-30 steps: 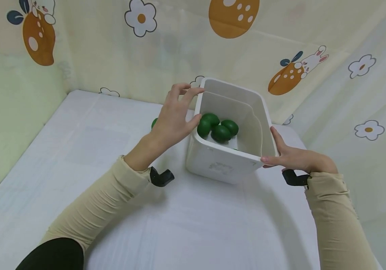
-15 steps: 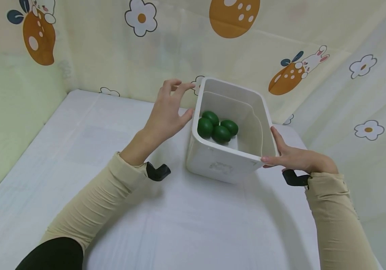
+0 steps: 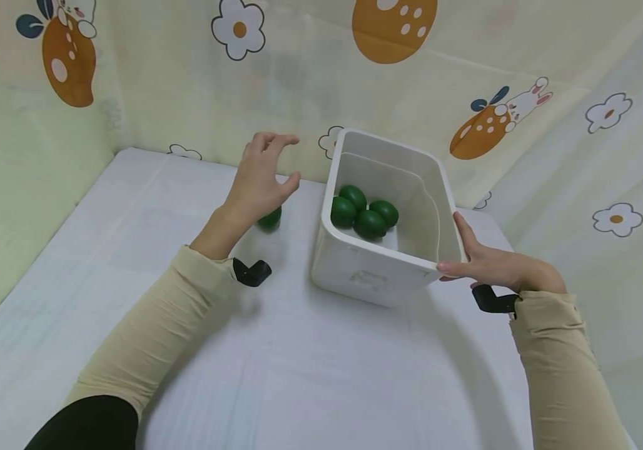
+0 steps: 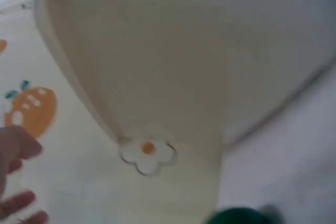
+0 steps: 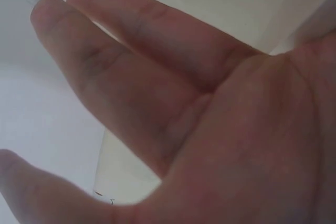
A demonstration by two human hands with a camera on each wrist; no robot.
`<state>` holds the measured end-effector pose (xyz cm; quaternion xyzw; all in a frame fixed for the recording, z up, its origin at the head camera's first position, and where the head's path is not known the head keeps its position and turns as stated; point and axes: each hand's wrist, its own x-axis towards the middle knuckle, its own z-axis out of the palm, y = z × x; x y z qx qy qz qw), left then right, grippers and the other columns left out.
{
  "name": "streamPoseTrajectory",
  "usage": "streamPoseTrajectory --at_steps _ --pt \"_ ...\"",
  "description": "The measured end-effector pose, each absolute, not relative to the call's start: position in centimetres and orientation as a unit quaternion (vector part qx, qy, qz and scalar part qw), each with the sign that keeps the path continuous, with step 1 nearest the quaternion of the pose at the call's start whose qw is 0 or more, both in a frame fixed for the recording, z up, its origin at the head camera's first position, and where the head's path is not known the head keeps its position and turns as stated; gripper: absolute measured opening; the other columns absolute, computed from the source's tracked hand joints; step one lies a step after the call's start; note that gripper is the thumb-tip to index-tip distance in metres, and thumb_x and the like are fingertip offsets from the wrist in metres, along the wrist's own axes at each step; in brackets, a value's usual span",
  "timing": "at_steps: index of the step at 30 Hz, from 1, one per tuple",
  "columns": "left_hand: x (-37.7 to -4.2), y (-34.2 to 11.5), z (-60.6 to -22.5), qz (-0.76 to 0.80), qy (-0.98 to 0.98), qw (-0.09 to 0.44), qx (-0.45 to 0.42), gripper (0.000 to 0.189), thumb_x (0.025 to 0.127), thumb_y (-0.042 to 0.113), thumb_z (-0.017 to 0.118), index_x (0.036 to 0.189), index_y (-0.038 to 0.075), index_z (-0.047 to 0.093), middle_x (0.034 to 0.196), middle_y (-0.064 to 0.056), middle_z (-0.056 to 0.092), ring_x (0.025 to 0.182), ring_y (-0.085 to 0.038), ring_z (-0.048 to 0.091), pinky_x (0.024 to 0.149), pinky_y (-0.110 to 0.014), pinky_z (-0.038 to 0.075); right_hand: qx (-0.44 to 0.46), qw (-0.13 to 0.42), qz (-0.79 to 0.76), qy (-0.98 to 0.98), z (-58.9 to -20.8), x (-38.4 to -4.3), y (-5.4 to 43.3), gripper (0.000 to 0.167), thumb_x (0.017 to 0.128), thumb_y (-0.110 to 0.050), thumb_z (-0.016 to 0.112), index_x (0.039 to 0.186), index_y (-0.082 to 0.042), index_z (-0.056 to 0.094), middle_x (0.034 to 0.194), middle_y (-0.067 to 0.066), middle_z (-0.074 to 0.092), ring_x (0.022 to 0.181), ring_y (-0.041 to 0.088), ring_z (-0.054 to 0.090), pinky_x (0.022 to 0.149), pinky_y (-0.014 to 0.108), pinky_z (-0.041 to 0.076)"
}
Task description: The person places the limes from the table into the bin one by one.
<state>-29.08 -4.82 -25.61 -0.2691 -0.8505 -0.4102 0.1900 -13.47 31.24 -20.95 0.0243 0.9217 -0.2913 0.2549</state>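
Observation:
A tall white plastic bin stands on the white-covered table, tilted a little in the head view. Several dark green, egg-shaped fruits like limes lie together on its floor. Another green fruit sits on the table left of the bin, partly hidden by my left hand; its top edge shows at the bottom of the left wrist view. My left hand hovers above it, fingers loosely bent and holding nothing. My right hand touches the bin's right front corner with straight fingers; the palm fills much of the right wrist view.
A pale curtain with flowers and orange fruit prints hangs behind the table and at both sides. The table's back edge runs close behind the bin. A black wrist mount sticks out from the left sleeve.
My left hand has moved left, away from the bin's rim, to above the loose green fruit. That fruit, hidden half a second ago, shows again. My right hand stays at the bin.

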Motion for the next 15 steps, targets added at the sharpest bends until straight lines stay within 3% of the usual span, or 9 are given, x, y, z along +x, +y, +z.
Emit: streamPoseTrajectory --at_steps 6,12,15 --pt "-31.5 -4.7 -28.4 -0.371 -0.861 0.202 -0.284 0.036 0.087 0.024 0.061 0.121 0.014 0.060 0.128 -0.008 0.051 0.118 -0.028 0.046 0.088 -0.043 0.048 0.021 0.247 -0.299 0.921 -21.1 -13.3 31.2 0.104 0.093 -0.043 0.055 0.137 -0.038 -0.039 0.148 0.028 0.013 0.119 0.040 0.053 0.077 0.054 0.050" --pt "-33.0 -4.6 -31.0 -0.297 -0.888 0.162 -0.311 0.037 0.087 0.031 0.059 0.122 0.018 0.058 0.129 -0.003 0.049 0.121 -0.025 0.044 0.080 -0.047 0.051 0.016 0.252 -0.280 0.926 -21.0 -13.2 31.1 0.101 0.094 -0.041 0.052 0.138 -0.036 -0.038 0.147 0.027 0.024 0.119 0.035 0.056 0.079 0.051 0.049" --pt "-33.6 -4.7 -31.9 -0.254 -0.899 0.144 -0.325 0.039 0.086 0.034 0.060 0.122 0.020 0.057 0.130 -0.002 0.047 0.123 -0.024 0.043 0.076 -0.048 0.053 0.014 0.250 -0.287 0.925 -20.9 -13.2 31.0 0.100 0.095 -0.040 0.052 0.138 -0.037 -0.038 0.149 0.027 0.019 0.119 0.036 0.056 0.080 0.054 0.049"
